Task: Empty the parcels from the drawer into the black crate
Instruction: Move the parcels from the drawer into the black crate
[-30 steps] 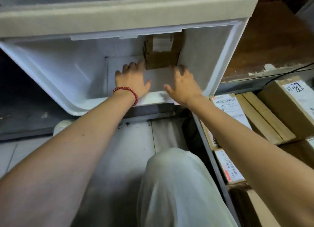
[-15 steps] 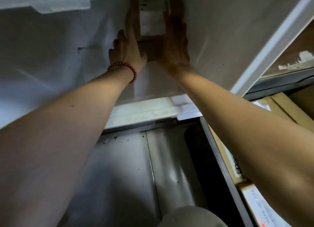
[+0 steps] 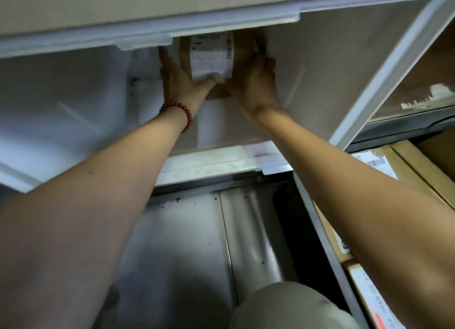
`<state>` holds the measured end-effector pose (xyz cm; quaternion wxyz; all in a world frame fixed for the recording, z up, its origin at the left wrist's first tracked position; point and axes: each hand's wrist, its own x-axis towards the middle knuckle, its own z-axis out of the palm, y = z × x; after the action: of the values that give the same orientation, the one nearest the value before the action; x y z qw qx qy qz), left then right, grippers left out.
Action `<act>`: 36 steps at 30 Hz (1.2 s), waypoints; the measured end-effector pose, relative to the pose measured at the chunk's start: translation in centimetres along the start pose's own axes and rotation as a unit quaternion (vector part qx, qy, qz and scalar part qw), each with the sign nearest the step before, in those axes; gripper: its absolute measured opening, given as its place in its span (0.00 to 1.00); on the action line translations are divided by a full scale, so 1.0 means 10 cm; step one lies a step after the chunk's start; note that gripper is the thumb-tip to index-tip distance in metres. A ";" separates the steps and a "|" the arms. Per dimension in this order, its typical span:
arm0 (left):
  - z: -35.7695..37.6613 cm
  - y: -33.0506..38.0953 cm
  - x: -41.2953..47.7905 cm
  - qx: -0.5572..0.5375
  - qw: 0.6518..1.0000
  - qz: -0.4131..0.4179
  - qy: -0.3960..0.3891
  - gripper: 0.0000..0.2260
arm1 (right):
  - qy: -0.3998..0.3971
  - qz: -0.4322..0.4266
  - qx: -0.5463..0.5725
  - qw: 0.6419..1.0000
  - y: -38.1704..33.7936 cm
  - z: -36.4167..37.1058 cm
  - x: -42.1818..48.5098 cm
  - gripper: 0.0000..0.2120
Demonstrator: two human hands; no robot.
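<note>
A brown cardboard parcel (image 3: 242, 55) with a white shipping label sits at the back of the open white drawer (image 3: 73, 102). My left hand (image 3: 181, 81), with a red bead bracelet on the wrist, holds the parcel's left side, thumb across the label's lower edge. My right hand (image 3: 256, 82) grips its right side, fingers wrapped round the far edge. The parcel's rear part is hidden under the drawer unit's frame. The black crate (image 3: 320, 230) shows its dark rim at lower right, with several labelled parcels (image 3: 369, 166) inside.
The drawer's white front lip (image 3: 216, 161) runs below my wrists. Grey floor tiles (image 3: 184, 254) lie underneath. My knee in pale fabric (image 3: 290, 306) is at the bottom. A dark wooden surface (image 3: 423, 82) lies to the right of the drawer.
Both hands reached deeper into the drawer and closed round the parcel from either side. The view leaned in, and the parcel now sits slightly nearer and tilted between my palms.
</note>
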<state>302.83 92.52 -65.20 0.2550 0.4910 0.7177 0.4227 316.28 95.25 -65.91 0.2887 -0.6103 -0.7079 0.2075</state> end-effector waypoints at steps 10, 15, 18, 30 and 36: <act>-0.61 0.27 -0.94 0.037 0.995 -0.057 -0.068 0.25 | -0.198 0.064 0.042 0.977 -0.25 -0.65 -0.83 0.40; -0.95 0.46 -1.48 0.089 0.990 -0.048 -0.095 0.26 | -0.245 0.109 0.083 0.960 -0.38 -1.01 -1.42 0.38; -1.12 0.54 -1.83 0.083 0.990 -0.041 -0.108 0.29 | -0.227 0.129 0.163 0.951 -0.45 -1.16 -1.74 0.34; -1.95 0.98 -2.64 -0.065 0.976 -0.092 -0.185 0.18 | -0.231 0.264 0.480 0.804 -0.67 -1.68 -2.56 0.17; -1.89 0.88 -2.74 0.043 0.981 0.022 -0.188 0.18 | -0.245 0.285 0.408 0.832 -0.63 -1.44 -2.70 0.08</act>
<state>302.98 61.95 -49.32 0.3548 0.5880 0.6633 0.2975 323.48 66.80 -55.25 0.2561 -0.5409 -0.4010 0.6936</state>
